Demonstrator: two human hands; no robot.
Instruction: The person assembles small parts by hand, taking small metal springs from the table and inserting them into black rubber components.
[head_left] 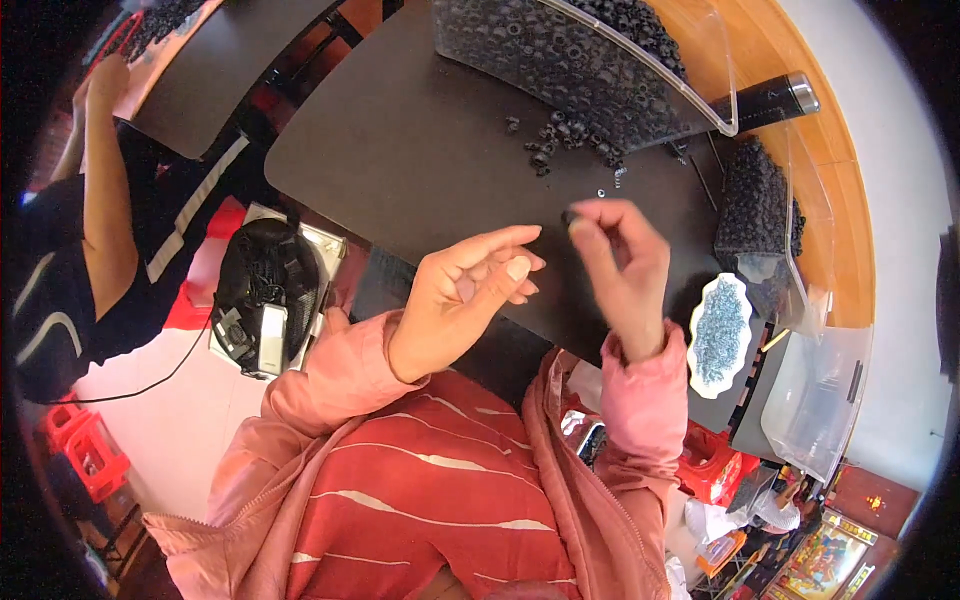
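Observation:
My right hand [630, 270] pinches a small black plastic part [570, 217] between thumb and fingertips, just above the dark table [400, 140]. Facing it, my left hand [465, 290] is half curled, with the index finger stretched out and the thumb apart from it. Nothing shows between its fingertips, though part of its palm is hidden. Beyond my hands lie several loose black ring-shaped parts [560, 135], with a tiny metal spring [619, 177] nearer to me. A white scalloped dish [697, 375] of small blue-grey pieces stands right of my right hand.
A large clear bin [735, 90] of black parts stands at the far side. A black bottle [770, 103] lies behind it. Another clear bin [815, 230] with small black pieces is at right. A person [110, 220] sits at left, near a black bag [265, 290].

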